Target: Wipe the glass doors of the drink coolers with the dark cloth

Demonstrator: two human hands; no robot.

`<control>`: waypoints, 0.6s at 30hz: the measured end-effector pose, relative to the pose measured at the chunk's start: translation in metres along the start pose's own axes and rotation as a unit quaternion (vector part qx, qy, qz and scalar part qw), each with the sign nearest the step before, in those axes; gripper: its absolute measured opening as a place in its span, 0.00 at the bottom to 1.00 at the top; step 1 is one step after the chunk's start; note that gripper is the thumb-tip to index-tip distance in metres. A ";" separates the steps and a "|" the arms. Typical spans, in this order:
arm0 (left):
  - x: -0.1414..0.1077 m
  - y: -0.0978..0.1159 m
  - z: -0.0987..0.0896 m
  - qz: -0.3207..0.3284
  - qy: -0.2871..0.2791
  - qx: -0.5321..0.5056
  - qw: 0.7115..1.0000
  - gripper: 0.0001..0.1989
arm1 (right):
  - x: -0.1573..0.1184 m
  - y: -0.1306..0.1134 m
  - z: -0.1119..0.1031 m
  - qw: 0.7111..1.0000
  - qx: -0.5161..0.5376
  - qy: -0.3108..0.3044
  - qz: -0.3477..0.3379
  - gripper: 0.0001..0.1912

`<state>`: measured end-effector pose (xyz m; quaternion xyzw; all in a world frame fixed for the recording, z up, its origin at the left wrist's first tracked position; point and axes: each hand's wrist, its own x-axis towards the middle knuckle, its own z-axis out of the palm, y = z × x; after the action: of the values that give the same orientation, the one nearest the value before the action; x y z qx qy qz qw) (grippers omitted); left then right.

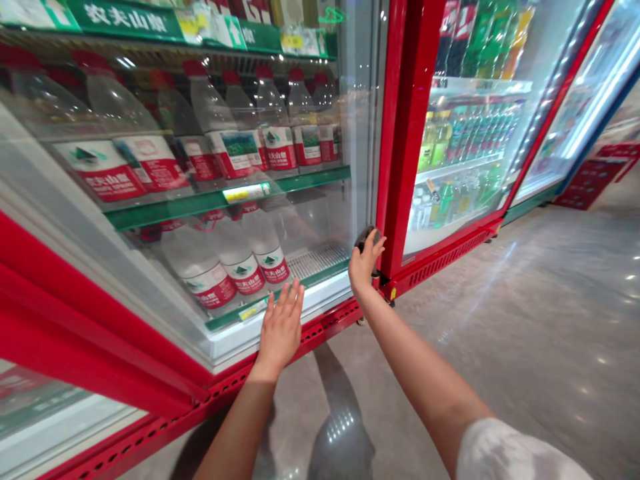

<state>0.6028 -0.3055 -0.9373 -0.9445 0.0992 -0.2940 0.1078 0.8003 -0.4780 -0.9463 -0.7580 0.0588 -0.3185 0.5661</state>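
Observation:
My left hand [283,328] is stretched out with its fingers extended, in front of the lower part of a glass-fronted cooler. No object is in it. Close behind its fingertips, large water bottles [249,263] with red-and-white labels stand on the bottom shelf. At the cooler's right edge, the fingers of my right hand [367,263] curl around a small dark rounded object [366,235]. Part of that object is hidden by the fingers, and its kind cannot be made out. The cooler's red frame [395,153] rises just beside this hand.
More water bottles [280,143] line the shelf above, behind a green shelf edge [305,181] with price tags. Another lit drinks cooler [463,147] stands to the right. Red boxes [590,180] sit farther along the shiny grey floor [525,333].

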 end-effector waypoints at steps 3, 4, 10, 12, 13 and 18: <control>0.000 -0.003 -0.004 -0.004 0.007 0.000 1.000 0.40 | -0.011 0.010 -0.009 0.988 -0.044 -0.048 -0.141 0.47; 0.000 -0.003 -0.004 -0.003 0.008 0.001 1.000 0.40 | -0.014 0.016 -0.014 0.982 -0.050 -0.061 -0.174 0.48; 0.001 -0.008 -0.004 -0.014 0.015 0.006 1.000 0.43 | 0.011 0.004 -0.013 0.993 -0.017 0.030 -0.113 0.49; 0.004 -0.010 -0.007 -0.024 0.022 0.005 0.999 0.44 | 0.015 -0.023 -0.008 0.992 -0.013 0.038 -0.122 0.48; 0.005 -0.011 -0.009 -0.028 0.023 0.005 0.999 0.44 | 0.011 -0.035 -0.007 0.988 -0.014 0.027 -0.148 0.48; 0.009 -0.010 -0.013 -0.035 0.020 0.010 0.999 0.45 | -0.039 -0.041 -0.021 0.942 -0.043 -0.099 -0.318 0.47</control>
<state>0.6039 -0.3005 -0.9198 -0.9403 0.0654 -0.3171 0.1055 0.7471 -0.4640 -0.9227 -0.7887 -0.2278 -0.4023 0.4052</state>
